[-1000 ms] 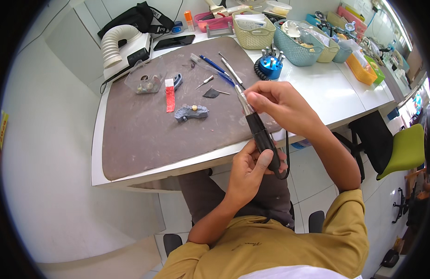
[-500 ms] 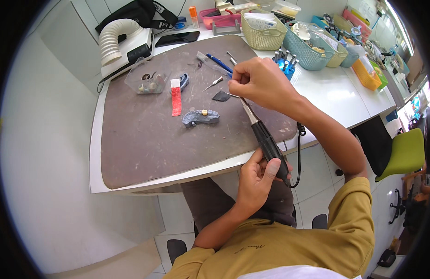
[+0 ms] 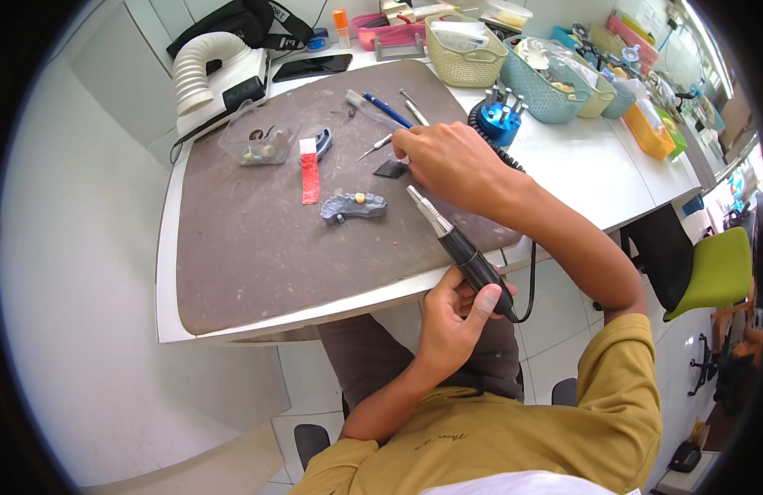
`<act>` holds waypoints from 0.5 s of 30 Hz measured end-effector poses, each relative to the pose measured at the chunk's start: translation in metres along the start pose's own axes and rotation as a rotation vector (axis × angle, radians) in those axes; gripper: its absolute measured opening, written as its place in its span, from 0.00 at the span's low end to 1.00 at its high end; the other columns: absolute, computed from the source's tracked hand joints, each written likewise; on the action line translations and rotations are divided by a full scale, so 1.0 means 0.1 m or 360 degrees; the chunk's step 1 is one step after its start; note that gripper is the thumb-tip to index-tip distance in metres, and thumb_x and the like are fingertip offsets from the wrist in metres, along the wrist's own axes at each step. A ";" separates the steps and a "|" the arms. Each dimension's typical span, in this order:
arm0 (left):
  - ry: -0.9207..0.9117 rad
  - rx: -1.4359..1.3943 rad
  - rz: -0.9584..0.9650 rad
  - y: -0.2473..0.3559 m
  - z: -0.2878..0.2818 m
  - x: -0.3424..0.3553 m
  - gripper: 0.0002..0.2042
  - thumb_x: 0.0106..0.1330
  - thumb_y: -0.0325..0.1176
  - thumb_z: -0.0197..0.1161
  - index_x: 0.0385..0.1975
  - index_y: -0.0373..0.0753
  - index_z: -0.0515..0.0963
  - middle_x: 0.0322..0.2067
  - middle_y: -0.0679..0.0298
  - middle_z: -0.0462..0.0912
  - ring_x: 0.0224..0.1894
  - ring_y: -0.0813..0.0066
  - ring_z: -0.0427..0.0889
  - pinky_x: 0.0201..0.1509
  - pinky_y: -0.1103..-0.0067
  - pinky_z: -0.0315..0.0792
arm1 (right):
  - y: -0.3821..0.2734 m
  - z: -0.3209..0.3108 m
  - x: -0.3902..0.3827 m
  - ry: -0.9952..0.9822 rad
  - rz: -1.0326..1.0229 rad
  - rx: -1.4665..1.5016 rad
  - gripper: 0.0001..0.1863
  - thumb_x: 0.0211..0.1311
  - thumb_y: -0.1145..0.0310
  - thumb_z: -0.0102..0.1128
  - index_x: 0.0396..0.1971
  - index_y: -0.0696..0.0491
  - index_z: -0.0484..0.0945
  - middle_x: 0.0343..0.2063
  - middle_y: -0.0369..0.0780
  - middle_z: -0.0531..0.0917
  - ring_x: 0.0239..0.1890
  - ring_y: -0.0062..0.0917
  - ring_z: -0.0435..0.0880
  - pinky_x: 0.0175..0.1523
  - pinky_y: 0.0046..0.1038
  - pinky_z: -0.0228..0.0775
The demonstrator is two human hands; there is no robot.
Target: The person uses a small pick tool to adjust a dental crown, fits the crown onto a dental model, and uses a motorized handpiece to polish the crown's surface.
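My left hand (image 3: 453, 326) is wrapped round the black rear body of a handpiece (image 3: 472, 262), below the table's front edge. The handpiece slants up and left over the mat, its bare silver nose without a bur showing. My right hand (image 3: 460, 165) is low over the mat, beyond that nose, with curled fingers; whatever they hold is hidden beneath the hand. By its fingertips lie a small black sheet (image 3: 390, 169) and a thin pointed tool (image 3: 375, 148). Nearer me on the mat rests a grey dental model (image 3: 354, 206) with one yellowish tooth crown (image 3: 360, 198).
A red-and-white strip (image 3: 309, 173) leans on another grey model. Left of it is a clear box (image 3: 257, 147) of small parts. A white hose unit (image 3: 224, 82) stands at the back left. A blue bur stand (image 3: 498, 122), coiled cord and baskets (image 3: 466, 62) stand back right.
My right hand has come away from the handpiece's nose and dropped toward the mat. A thin shaft seen by the nose before no longer shows. My left hand keeps its hold.
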State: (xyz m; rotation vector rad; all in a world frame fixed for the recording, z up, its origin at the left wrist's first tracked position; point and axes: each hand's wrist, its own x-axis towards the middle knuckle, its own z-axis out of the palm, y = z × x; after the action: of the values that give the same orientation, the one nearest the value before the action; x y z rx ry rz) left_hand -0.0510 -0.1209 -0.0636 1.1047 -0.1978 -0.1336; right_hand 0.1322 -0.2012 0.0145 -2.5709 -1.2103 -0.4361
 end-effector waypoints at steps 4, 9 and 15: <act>0.0011 0.0015 0.0014 -0.03 0.02 0.00 0.18 0.76 0.40 0.62 0.53 0.30 0.73 0.41 0.50 0.87 0.41 0.70 0.88 0.43 0.76 0.83 | -0.03 -0.07 -0.03 0.0026 0.0107 -0.0052 0.09 0.57 0.76 0.63 0.37 0.62 0.79 0.30 0.50 0.86 0.33 0.46 0.87 0.40 0.42 0.79; 0.0011 0.0036 0.0024 -0.03 0.01 0.00 0.17 0.76 0.38 0.61 0.53 0.31 0.73 0.41 0.51 0.87 0.40 0.69 0.88 0.42 0.76 0.84 | -0.10 -0.45 -0.15 0.0067 0.0180 0.0761 0.14 0.57 0.77 0.63 0.44 0.63 0.81 0.28 0.45 0.86 0.28 0.31 0.88 0.36 0.30 0.81; 0.0039 0.0078 0.0028 -0.03 0.03 0.01 0.16 0.76 0.37 0.61 0.53 0.31 0.74 0.40 0.52 0.87 0.39 0.70 0.88 0.40 0.76 0.84 | -0.21 -0.58 -0.23 0.0040 0.0412 0.1721 0.11 0.65 0.72 0.64 0.44 0.61 0.83 0.30 0.37 0.87 0.33 0.17 0.88 0.39 0.21 0.83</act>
State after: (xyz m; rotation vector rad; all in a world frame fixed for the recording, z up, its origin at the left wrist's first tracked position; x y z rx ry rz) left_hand -0.0510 -0.1250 -0.0654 1.1527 -0.1897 -0.0996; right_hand 0.0929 -0.2254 0.0617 -1.7077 -0.7472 0.2146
